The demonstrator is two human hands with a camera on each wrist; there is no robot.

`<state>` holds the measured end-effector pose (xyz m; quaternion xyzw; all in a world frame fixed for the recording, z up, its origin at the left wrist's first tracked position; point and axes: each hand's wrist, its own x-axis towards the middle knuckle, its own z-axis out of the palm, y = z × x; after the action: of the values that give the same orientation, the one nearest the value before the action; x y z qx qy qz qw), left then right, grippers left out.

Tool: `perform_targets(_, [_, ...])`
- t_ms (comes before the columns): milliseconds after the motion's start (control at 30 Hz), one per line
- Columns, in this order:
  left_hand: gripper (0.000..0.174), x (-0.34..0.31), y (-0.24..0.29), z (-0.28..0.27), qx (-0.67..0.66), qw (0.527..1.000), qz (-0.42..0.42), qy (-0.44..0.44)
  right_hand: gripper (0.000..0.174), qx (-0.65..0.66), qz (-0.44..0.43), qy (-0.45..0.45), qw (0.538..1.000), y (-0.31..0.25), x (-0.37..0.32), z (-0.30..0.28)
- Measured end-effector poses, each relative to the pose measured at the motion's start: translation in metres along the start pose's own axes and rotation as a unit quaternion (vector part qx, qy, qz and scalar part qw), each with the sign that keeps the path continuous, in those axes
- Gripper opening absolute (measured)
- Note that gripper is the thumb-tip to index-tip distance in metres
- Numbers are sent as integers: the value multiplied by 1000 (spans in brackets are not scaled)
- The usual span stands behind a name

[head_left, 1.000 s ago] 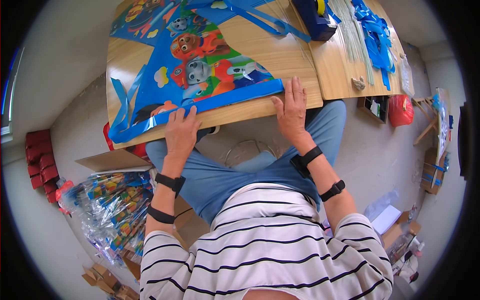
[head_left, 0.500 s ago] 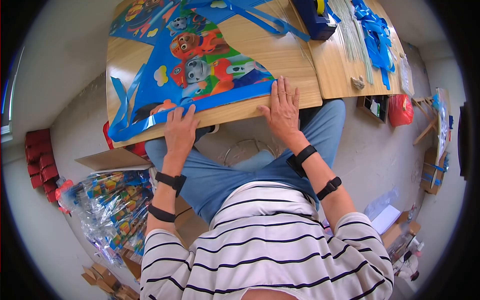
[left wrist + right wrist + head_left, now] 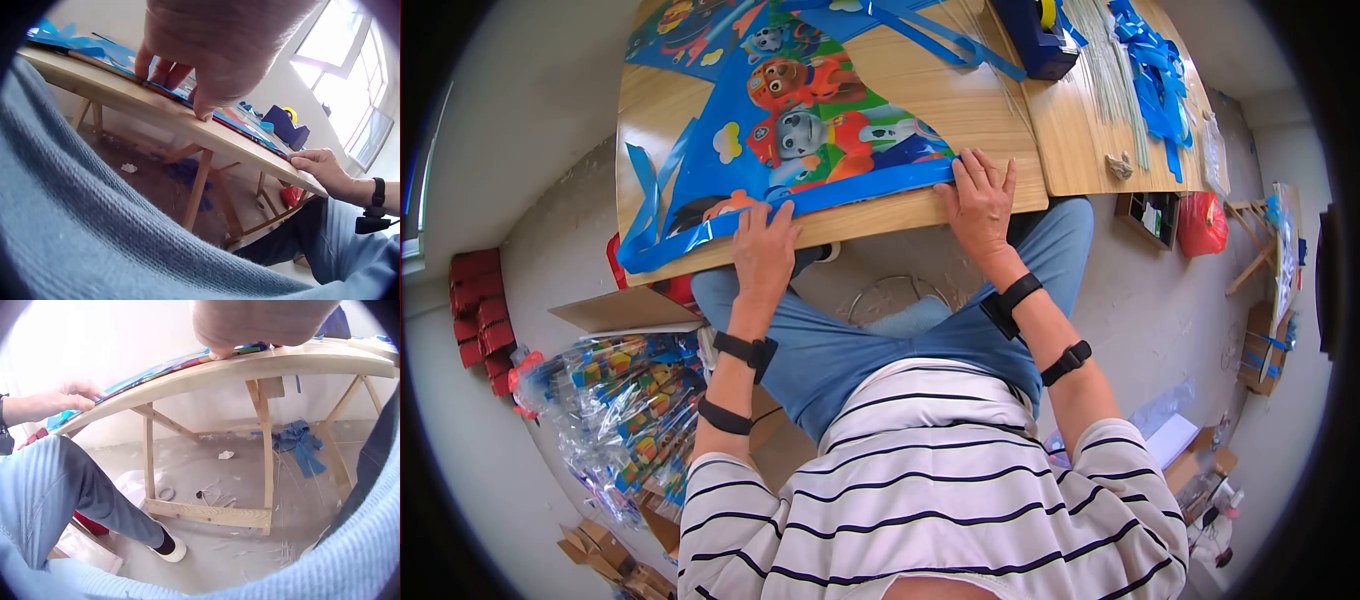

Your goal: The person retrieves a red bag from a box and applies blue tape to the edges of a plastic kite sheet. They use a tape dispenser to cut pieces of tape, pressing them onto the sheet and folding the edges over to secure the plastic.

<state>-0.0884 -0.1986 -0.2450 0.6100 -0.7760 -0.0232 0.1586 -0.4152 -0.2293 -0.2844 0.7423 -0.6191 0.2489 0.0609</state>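
Note:
A plastic sheet (image 3: 800, 125) printed with cartoon dogs lies on the wooden table (image 3: 960, 105). Along its near edge runs a shiny blue strip (image 3: 850, 188), its loose left end looped on the table. My left hand (image 3: 762, 250) rests its fingertips on the strip left of the middle; in the left wrist view its thumb comes down by the table's edge, apart from the fingers. Over the strip's right end, my right hand (image 3: 982, 205) presses with slightly bent fingers, the thumb on the strip. Part of the strip's end is hidden under that hand.
A dark blue tape dispenser (image 3: 1040, 45) stands at the back right. Beyond it on a second tabletop lie thin pale strands (image 3: 1115, 85) and a heap of blue ribbon (image 3: 1157, 90). Clear-wrapped printed items (image 3: 635, 410) lie to the left, near a cardboard flap (image 3: 625, 308).
My right hand slid left along the strip, then back right a little, its fingers now more bent. The left hand stays on the strip. The whole view shifted slightly.

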Motion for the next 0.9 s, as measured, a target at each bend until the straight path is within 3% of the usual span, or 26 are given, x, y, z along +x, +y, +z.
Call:
perform_targets(367, [36, -2, -3, 3, -19, 1000, 3, 21, 30, 9, 9, 22, 1000, -3, -1, 2])
perform_targets(900, [39, -2, -3, -1, -25, 999, 27, 16, 27, 37, 5, 41, 998, -2, -2, 6])
